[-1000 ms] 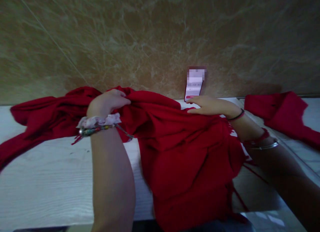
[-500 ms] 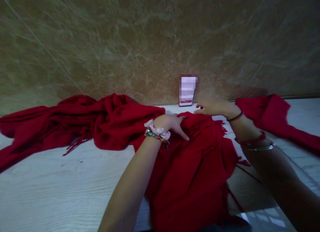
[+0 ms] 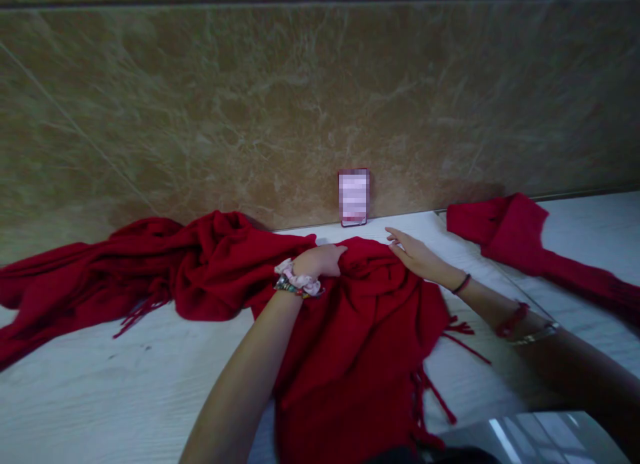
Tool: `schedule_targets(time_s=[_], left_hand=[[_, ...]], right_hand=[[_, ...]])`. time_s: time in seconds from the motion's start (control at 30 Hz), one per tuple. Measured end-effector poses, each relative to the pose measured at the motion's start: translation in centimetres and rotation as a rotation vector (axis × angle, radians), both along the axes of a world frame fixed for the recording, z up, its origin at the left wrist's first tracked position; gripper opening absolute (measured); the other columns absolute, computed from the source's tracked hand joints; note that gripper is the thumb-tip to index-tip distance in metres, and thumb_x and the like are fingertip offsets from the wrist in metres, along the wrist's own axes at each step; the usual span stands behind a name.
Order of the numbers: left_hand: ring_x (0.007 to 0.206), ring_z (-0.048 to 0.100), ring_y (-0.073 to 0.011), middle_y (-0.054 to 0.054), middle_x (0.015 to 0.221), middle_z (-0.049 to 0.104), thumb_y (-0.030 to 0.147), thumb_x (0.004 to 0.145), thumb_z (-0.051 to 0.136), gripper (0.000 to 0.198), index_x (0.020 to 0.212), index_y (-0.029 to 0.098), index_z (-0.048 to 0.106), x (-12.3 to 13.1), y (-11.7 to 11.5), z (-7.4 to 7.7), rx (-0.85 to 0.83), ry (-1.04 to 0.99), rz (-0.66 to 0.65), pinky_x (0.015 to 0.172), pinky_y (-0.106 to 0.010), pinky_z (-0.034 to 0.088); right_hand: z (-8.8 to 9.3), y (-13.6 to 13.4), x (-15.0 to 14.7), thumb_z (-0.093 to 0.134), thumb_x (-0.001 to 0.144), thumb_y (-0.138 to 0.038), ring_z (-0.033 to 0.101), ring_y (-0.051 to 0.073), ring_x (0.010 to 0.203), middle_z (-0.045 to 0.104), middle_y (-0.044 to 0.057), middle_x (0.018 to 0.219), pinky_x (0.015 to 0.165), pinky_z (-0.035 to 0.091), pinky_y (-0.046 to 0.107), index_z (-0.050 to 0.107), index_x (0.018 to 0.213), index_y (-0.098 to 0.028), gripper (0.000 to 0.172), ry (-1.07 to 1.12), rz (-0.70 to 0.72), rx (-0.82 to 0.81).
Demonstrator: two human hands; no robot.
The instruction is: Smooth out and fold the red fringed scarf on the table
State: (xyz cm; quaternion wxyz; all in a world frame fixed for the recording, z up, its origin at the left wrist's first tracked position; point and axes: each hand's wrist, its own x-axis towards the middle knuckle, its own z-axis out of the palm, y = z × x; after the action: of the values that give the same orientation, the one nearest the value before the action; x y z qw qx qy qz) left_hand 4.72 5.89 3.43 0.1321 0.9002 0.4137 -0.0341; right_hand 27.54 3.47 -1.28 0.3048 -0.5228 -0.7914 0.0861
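Observation:
A red fringed scarf (image 3: 360,337) lies bunched in front of me, its upper part gathered in folds and its lower end spreading toward my body. My left hand (image 3: 323,259), with a scrunchie and beads at the wrist, is closed on the gathered cloth at its upper left; the fingertips are partly hidden. At the upper right edge of the same cloth is my right hand (image 3: 417,256), its fingers stretched out and pointing toward the wall. It touches or nearly touches the fabric.
More crumpled red cloth (image 3: 210,271) stretches to the left. A separate folded red piece (image 3: 505,227) lies at the right. A phone (image 3: 354,197) leans against the brown marbled wall (image 3: 280,104). Everything rests on a pale wood-patterned surface (image 3: 90,397); a glossy object (image 3: 540,437) shows at the bottom right.
My left hand has gone from spread fingers to closed on the scarf. My right hand has come down to the scarf's upper edge, and the cloth there is more bunched. The view has shifted slightly.

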Motion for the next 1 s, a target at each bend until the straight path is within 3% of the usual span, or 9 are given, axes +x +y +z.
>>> schedule_targets(time_s=[0.1, 0.27, 0.37, 0.43, 0.53, 0.67, 0.73, 0.83, 1.0], left_hand=[[0.102, 0.053, -0.0186, -0.003, 0.112, 0.058, 0.019, 0.068, 0.047, 0.046, 0.114, 0.021, 0.049, -2.4, 0.2, -0.1, 0.087, -0.182, 0.075, 0.089, -0.027, 0.039], [0.102, 0.054, -0.0202, -0.005, 0.114, 0.057, 0.02, 0.07, 0.044, 0.051, 0.12, 0.018, 0.042, -9.7, -1.4, 1.8, 0.392, -0.3, 0.49, 0.089, -0.029, 0.04], [0.108, 0.047, -0.0306, -0.007, 0.125, 0.047, 0.022, 0.072, 0.043, 0.056, 0.128, 0.023, 0.031, -13.3, -3.7, 4.3, 0.655, -0.255, 0.777, 0.089, -0.044, 0.039], [0.116, 0.036, -0.0379, -0.009, 0.136, 0.031, 0.024, 0.076, 0.039, 0.058, 0.132, 0.025, 0.023, -13.9, -5.3, 5.5, 0.848, -0.248, 0.892, 0.088, -0.052, 0.034], [0.121, 0.03, -0.0342, -0.012, 0.137, 0.026, 0.028, 0.081, 0.035, 0.054, 0.133, 0.02, 0.022, -11.6, -7.2, 4.9, 0.887, -0.268, 0.725, 0.096, -0.046, 0.029], [0.116, 0.04, -0.0214, -0.008, 0.127, 0.042, 0.039, 0.08, 0.042, 0.053, 0.129, 0.023, 0.029, -5.6, -8.7, 0.4, 0.36, -0.258, 0.175, 0.098, -0.032, 0.033], [0.112, 0.043, -0.0217, -0.006, 0.125, 0.046, 0.041, 0.077, 0.048, 0.051, 0.125, 0.026, 0.037, -3.4, -9.1, -1.9, 0.205, -0.196, 0.019, 0.095, -0.031, 0.036], [0.1, 0.051, -0.0197, -0.006, 0.109, 0.055, 0.028, 0.082, 0.041, 0.03, 0.11, 0.023, 0.052, -2.4, -9.1, -3.7, 0.223, -0.192, 0.049, 0.089, -0.03, 0.041], [0.09, 0.054, -0.0167, -0.005, 0.096, 0.058, 0.019, 0.082, 0.037, 0.024, 0.099, 0.02, 0.055, -5.1, -7.9, -3.2, 0.413, -0.397, 0.234, 0.085, -0.028, 0.042]], right_hand=[[-0.2, -0.1, 0.1, 0.034, 0.085, -0.031, 0.054, 0.021, 0.099, 0.055, 0.013, 0.11, 0.088, 0.041, 0.04, 0.034, 0.125, -0.017, 0.043, 0.057, 0.03, -0.004], [0.3, -0.9, 0.2, 0.035, 0.085, -0.033, 0.051, 0.021, 0.104, 0.053, 0.012, 0.114, 0.09, 0.039, 0.042, 0.032, 0.127, -0.02, 0.044, 0.122, 0.082, 0.031], [0.5, -1.3, -0.2, 0.037, 0.084, -0.034, 0.046, 0.022, 0.11, 0.049, 0.012, 0.119, 0.094, 0.036, 0.043, 0.032, 0.127, -0.021, 0.046, 0.122, 0.129, 0.039], [0.3, -1.5, -0.6, 0.039, 0.083, -0.034, 0.044, 0.022, 0.112, 0.047, 0.012, 0.122, 0.095, 0.035, 0.043, 0.032, 0.127, -0.021, 0.046, 0.114, 0.168, 0.032], [0.0, -1.7, -1.2, 0.038, 0.084, -0.034, 0.043, 0.022, 0.113, 0.048, 0.012, 0.122, 0.096, 0.035, 0.043, 0.032, 0.128, -0.019, 0.047, 0.095, 0.223, 0.018], [-0.2, -1.8, -1.6, 0.036, 0.084, -0.033, 0.044, 0.022, 0.113, 0.048, 0.012, 0.122, 0.095, 0.036, 0.044, 0.033, 0.127, -0.02, 0.045, 0.085, 0.209, 0.016], [-0.1, -1.8, -1.5, 0.036, 0.084, -0.032, 0.045, 0.022, 0.112, 0.048, 0.012, 0.122, 0.095, 0.036, 0.043, 0.033, 0.126, -0.02, 0.043, 0.084, 0.194, 0.021], [-0.1, -1.7, -1.1, 0.036, 0.084, -0.032, 0.045, 0.022, 0.111, 0.048, 0.013, 0.12, 0.095, 0.036, 0.042, 0.034, 0.125, -0.018, 0.043, 0.082, 0.157, 0.052], [0.0, -1.4, -0.6, 0.038, 0.084, -0.032, 0.046, 0.023, 0.109, 0.05, 0.013, 0.117, 0.093, 0.036, 0.044, 0.036, 0.123, -0.017, 0.042, 0.103, 0.082, 0.108]])
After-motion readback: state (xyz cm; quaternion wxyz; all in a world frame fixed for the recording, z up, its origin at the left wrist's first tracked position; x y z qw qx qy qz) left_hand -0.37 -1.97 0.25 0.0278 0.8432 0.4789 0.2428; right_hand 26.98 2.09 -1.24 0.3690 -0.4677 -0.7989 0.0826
